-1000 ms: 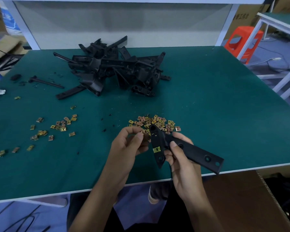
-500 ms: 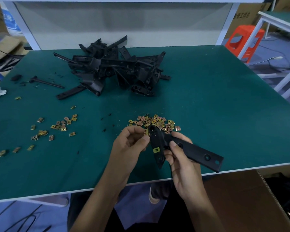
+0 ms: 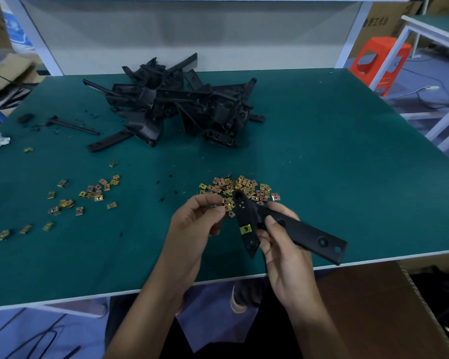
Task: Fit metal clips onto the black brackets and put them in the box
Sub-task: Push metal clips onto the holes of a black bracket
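Black angled plastic bracket (image 3: 303,231) held over the green desk's (image 3: 347,164) near edge, right hand (image 3: 283,244) fingers (image 3: 270,221) curled round it; left hand (image 3: 195,224) fingers (image 3: 213,209) pinch a small brass-coloured metal clip (image 3: 227,207) at its top end. The clip should slide on square, hole over hole.

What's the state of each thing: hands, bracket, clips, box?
left hand, pinches loose clip by the bracket's top end.
right hand, grips held bracket.
held bracket, one fitted clip on it.
clip pile, loose on table.
scattered clips, spread loose at left.
bracket pile, heaped on table.
box, below table edge; contents unclear.
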A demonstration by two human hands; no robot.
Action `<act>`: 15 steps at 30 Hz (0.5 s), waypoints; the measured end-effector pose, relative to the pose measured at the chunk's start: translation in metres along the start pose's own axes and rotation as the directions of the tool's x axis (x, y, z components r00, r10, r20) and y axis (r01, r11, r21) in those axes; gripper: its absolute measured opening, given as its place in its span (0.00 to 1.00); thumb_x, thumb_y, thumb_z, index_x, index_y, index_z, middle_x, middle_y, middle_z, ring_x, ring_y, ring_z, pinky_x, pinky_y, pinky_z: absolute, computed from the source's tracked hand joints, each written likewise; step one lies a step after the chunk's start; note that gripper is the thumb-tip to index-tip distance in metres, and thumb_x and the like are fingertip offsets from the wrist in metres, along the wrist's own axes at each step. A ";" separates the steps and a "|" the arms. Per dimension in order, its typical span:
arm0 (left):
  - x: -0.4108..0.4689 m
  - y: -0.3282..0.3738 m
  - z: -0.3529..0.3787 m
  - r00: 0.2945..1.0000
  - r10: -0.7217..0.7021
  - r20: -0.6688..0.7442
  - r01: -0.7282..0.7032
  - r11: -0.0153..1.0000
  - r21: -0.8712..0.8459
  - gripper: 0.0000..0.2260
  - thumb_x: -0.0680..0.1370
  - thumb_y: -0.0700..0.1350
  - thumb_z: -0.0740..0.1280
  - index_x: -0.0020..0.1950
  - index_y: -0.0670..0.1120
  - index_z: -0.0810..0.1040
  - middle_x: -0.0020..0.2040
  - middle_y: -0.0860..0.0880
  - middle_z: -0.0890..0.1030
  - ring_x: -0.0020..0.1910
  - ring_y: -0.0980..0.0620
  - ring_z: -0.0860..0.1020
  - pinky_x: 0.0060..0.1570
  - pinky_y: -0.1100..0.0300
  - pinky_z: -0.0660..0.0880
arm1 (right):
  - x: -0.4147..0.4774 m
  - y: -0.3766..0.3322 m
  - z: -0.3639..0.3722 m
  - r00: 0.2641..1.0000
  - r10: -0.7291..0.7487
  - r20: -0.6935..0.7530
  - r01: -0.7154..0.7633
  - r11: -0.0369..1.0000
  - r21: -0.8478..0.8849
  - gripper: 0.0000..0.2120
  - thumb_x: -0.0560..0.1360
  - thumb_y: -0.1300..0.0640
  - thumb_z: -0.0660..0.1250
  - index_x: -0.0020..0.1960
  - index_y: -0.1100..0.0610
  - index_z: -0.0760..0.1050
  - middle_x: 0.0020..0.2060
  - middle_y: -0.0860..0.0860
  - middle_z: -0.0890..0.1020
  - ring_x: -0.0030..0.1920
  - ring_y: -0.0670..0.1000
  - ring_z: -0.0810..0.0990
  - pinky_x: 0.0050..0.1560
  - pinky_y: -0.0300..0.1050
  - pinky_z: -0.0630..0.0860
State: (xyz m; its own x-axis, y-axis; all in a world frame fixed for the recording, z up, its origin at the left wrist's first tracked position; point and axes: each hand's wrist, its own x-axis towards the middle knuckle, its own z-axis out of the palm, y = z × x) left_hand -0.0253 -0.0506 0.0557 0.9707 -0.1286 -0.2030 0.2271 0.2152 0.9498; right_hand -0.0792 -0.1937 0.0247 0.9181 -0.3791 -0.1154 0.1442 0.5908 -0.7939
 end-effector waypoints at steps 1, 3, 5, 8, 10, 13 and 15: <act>0.000 0.000 0.000 1.000 -0.008 -0.006 0.008 1.000 -0.005 0.08 0.78 0.34 0.67 0.49 0.46 0.81 0.41 0.50 0.80 0.37 0.56 0.75 0.37 0.65 0.74 | 0.000 0.000 -0.001 1.000 0.002 0.002 -0.002 1.000 0.003 0.13 0.74 0.61 0.68 0.59 0.58 0.79 0.43 0.55 0.84 0.35 0.47 0.81 0.37 0.37 0.79; 0.000 0.000 0.002 1.000 -0.016 -0.006 0.016 1.000 -0.002 0.08 0.78 0.34 0.68 0.49 0.46 0.81 0.40 0.51 0.80 0.35 0.57 0.75 0.36 0.65 0.74 | 0.000 0.000 -0.001 1.000 0.001 0.013 -0.001 1.000 -0.016 0.14 0.75 0.61 0.68 0.60 0.59 0.78 0.43 0.55 0.85 0.35 0.47 0.82 0.38 0.37 0.79; -0.001 -0.001 0.004 1.000 -0.019 -0.004 0.019 1.000 0.001 0.08 0.78 0.34 0.68 0.49 0.46 0.81 0.39 0.52 0.81 0.35 0.58 0.76 0.36 0.65 0.74 | 0.000 0.001 0.000 1.000 -0.011 0.026 0.012 0.999 -0.053 0.13 0.76 0.63 0.67 0.61 0.60 0.77 0.43 0.55 0.85 0.36 0.48 0.82 0.38 0.37 0.79; -0.002 0.000 0.006 0.999 -0.037 0.007 0.037 0.999 -0.027 0.08 0.78 0.33 0.67 0.49 0.46 0.80 0.39 0.52 0.81 0.35 0.58 0.75 0.35 0.65 0.74 | 0.000 0.002 0.000 0.999 -0.019 0.028 0.021 0.998 -0.062 0.14 0.76 0.63 0.68 0.61 0.61 0.77 0.43 0.55 0.85 0.37 0.49 0.83 0.39 0.38 0.80; -0.002 0.001 0.005 0.999 -0.047 0.001 0.047 0.997 -0.057 0.08 0.78 0.33 0.67 0.50 0.45 0.80 0.39 0.51 0.80 0.33 0.57 0.74 0.35 0.65 0.73 | 0.001 0.001 -0.001 1.000 -0.010 0.021 0.010 0.999 -0.033 0.14 0.75 0.61 0.68 0.60 0.59 0.78 0.45 0.56 0.85 0.37 0.49 0.83 0.40 0.39 0.80; -0.002 0.003 0.003 0.999 -0.049 -0.001 0.049 0.995 -0.082 0.08 0.79 0.32 0.66 0.50 0.44 0.80 0.39 0.49 0.78 0.32 0.57 0.73 0.34 0.66 0.73 | 0.002 0.001 -0.002 1.000 -0.005 0.011 0.005 1.000 -0.010 0.14 0.75 0.60 0.68 0.60 0.58 0.79 0.46 0.58 0.85 0.38 0.49 0.83 0.41 0.40 0.81; -0.003 0.004 0.004 0.999 -0.045 0.006 0.046 0.996 -0.072 0.07 0.79 0.32 0.66 0.51 0.44 0.79 0.39 0.49 0.78 0.32 0.57 0.73 0.34 0.67 0.73 | 0.002 0.001 -0.002 1.000 -0.013 0.012 0.013 0.999 -0.036 0.15 0.75 0.60 0.68 0.61 0.59 0.78 0.46 0.57 0.85 0.37 0.48 0.83 0.40 0.39 0.80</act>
State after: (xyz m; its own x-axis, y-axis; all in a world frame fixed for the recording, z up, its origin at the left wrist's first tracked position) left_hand -0.0272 -0.0530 0.0609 0.9589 -0.1440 -0.2445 0.2763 0.2783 0.9199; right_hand -0.0774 -0.1951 0.0222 0.9204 -0.3783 -0.0984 0.1428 0.5598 -0.8162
